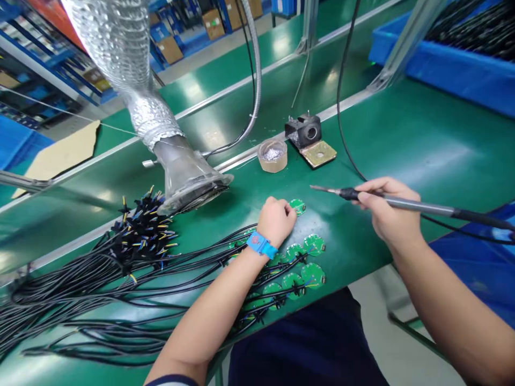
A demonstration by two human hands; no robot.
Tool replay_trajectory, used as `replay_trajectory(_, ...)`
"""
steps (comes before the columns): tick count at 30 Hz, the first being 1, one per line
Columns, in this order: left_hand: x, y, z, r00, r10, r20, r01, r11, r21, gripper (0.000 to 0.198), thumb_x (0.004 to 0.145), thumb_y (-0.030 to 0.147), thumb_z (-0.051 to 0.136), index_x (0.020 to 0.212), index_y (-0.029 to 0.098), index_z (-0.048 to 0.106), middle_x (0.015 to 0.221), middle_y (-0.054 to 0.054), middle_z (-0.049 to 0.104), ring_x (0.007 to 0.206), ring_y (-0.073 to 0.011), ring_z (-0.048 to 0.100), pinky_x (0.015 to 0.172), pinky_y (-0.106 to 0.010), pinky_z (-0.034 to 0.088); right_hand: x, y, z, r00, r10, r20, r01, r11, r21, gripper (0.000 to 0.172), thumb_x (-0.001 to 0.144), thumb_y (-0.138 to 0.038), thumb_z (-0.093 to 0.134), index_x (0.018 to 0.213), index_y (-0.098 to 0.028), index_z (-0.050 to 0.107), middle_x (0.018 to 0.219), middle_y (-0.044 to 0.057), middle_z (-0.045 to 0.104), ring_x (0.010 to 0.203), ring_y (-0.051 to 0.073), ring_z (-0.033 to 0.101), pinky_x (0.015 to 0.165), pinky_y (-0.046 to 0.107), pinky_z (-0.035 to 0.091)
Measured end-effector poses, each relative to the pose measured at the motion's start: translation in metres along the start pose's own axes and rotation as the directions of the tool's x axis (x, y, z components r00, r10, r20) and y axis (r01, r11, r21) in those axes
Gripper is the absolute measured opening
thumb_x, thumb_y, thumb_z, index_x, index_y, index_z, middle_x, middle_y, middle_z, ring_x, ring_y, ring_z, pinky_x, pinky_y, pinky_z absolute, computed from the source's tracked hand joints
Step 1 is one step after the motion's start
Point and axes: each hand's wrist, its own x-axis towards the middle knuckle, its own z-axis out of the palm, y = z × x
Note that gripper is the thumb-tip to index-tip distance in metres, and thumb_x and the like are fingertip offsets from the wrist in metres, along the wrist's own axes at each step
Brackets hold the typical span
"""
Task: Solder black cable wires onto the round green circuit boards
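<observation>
In the head view my right hand [392,212] grips a soldering iron [418,205] like a pen, its tip pointing left above the bench. My left hand [277,220], with a blue wristband, is closed in a pinch at the edge of a small round green circuit board [298,207]; what lies between the fingers is hidden. The iron's tip is apart from this board. Nearer the bench's front edge, several more round boards [315,275] lie in rows, with wires and black cables [161,292] running left. My left forearm covers part of them.
A fume extraction hood [193,185] on a foil duct hangs at left, over a bundle of stripped cable ends [140,233]. Behind my hands stand a round tub of silvery bits [272,155] and an iron stand [306,134]. A blue bin [454,80] of cables is back right.
</observation>
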Motion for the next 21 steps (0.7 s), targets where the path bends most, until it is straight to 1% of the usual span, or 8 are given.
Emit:
replay_trajectory(1, -0.002, -0.001, 0.001, 1.000, 0.001, -0.020, -0.001, 1.000, 0.009, 0.015, 0.079, 0.026, 0.055, 0.068, 0.018, 0.063, 0.075, -0.006, 0.059, 0.080, -0.0199, 0.058, 0.075, -0.031, 0.046, -0.002, -0.001, 0.002, 0.999, -0.002, 0.050, 0.003, 1.000, -0.018, 0.006, 0.067, -0.020, 0.066, 0.073, -0.019, 0.065, 0.060, 0.000, 0.063, 0.049, 0.013, 0.057, 0.046, 0.024, 0.045)
replay_trajectory(3, -0.004, -0.004, 0.002, 0.999, 0.008, -0.036, -0.007, 1.000, 0.019, 0.016, 0.079, 0.029, 0.055, 0.070, 0.019, 0.063, 0.076, -0.005, 0.058, 0.079, -0.0197, 0.057, 0.075, -0.031, 0.045, -0.009, -0.002, 0.007, 0.992, -0.006, 0.122, 0.013, 0.998, -0.056, 0.006, 0.065, -0.022, 0.066, 0.070, -0.019, 0.064, 0.062, 0.000, 0.063, 0.051, 0.013, 0.057, 0.046, 0.024, 0.044)
replay_trajectory(7, -0.002, -0.009, 0.006, 1.000, -0.007, 0.005, 0.007, 1.000, -0.015, 0.015, 0.079, 0.025, 0.052, 0.069, 0.019, 0.063, 0.075, -0.004, 0.057, 0.074, -0.0171, 0.057, 0.072, -0.028, 0.045, -0.021, 0.000, 0.017, 0.982, -0.018, 0.186, 0.041, 0.992, -0.117, 0.004, 0.067, -0.023, 0.064, 0.070, -0.020, 0.063, 0.066, -0.001, 0.063, 0.054, 0.013, 0.057, 0.048, 0.023, 0.044)
replay_trajectory(13, -0.001, -0.009, 0.007, 1.000, -0.018, 0.009, 0.019, 0.999, -0.043, 0.018, 0.079, 0.025, 0.052, 0.067, 0.019, 0.064, 0.073, -0.003, 0.057, 0.074, -0.0175, 0.056, 0.072, -0.029, 0.045, -0.022, 0.005, 0.022, 0.973, -0.026, 0.228, 0.066, 0.984, -0.168, 0.004, 0.069, -0.022, 0.063, 0.073, -0.020, 0.063, 0.067, -0.001, 0.063, 0.056, 0.012, 0.058, 0.052, 0.022, 0.046)
replay_trajectory(17, -0.001, -0.010, 0.008, 1.000, -0.006, -0.011, 0.006, 0.999, -0.050, 0.018, 0.079, 0.025, 0.053, 0.066, 0.019, 0.064, 0.071, -0.003, 0.056, 0.073, -0.0173, 0.055, 0.072, -0.030, 0.045, -0.022, 0.007, 0.022, 0.975, -0.017, 0.219, 0.060, 0.980, -0.189, 0.005, 0.070, -0.023, 0.063, 0.073, -0.020, 0.063, 0.068, -0.001, 0.063, 0.057, 0.012, 0.058, 0.053, 0.023, 0.046)
replay_trajectory(21, 0.000, -0.011, 0.008, 1.000, -0.005, 0.003, 0.005, 0.998, -0.056, 0.019, 0.079, 0.026, 0.053, 0.066, 0.019, 0.064, 0.071, -0.003, 0.056, 0.071, -0.0164, 0.055, 0.070, -0.029, 0.045, -0.023, 0.008, 0.021, 0.974, -0.011, 0.224, 0.057, 0.978, -0.200, 0.006, 0.070, -0.024, 0.062, 0.074, -0.020, 0.062, 0.069, -0.001, 0.062, 0.056, 0.012, 0.057, 0.051, 0.024, 0.044)
